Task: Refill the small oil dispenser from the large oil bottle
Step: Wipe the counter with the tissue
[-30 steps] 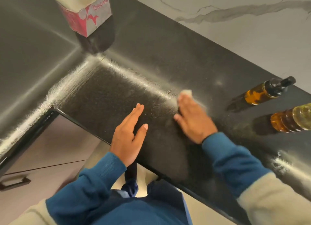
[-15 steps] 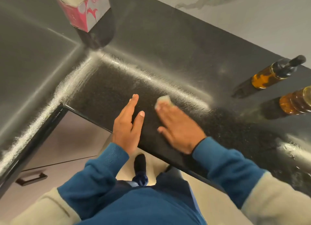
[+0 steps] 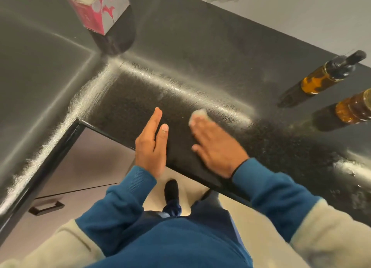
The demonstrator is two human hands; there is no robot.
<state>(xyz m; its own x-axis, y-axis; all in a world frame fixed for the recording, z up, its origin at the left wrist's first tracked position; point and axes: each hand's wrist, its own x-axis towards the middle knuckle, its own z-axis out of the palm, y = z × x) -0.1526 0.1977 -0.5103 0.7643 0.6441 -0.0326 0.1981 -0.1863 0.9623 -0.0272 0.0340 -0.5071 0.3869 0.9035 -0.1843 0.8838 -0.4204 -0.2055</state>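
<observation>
Tissue box (image 3: 100, 9), black countertop (image 3: 200, 57), cabinet handle (image 3: 46, 207)

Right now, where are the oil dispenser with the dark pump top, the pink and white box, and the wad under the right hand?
Oil dispenser (image 3: 321, 80): head view, on its amber glass body.
Pink and white box (image 3: 100, 11): head view, on its printed side.
White wad (image 3: 198, 114): head view, on the part showing past the fingertips.
</observation>
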